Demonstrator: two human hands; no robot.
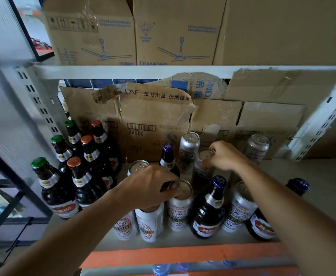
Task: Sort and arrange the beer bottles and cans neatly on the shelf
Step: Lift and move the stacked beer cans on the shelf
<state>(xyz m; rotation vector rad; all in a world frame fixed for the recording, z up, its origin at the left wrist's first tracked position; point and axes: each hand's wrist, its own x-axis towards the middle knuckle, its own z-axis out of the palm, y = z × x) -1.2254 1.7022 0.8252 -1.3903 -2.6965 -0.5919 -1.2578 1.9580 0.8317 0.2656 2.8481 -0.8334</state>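
On the shelf [322, 186], the glass bottles [63, 176] at left look heavy and breakable, safest taken by the neck. The cans [240, 208] look light, slick and easily dented, so the rim suits. The left hand [151, 188] curls over a white can [149, 222], and the right hand [227, 156] pinches a dark can [202, 172] at its rim.

Place: seeming to be a shop's stockroom or back storage.
Racking: slotted metal uprights [43, 110] and an orange beam [183, 253] carrying the shelf boards [163, 71].
Upper shelf: cartons printed with ceiling fans [111, 36] sitting side by side.
Back wall: flattened cardboard [155, 120] lining the bay.
Stock: many matching beer bottles [89, 153] and beer cans [189, 150] standing in groups.
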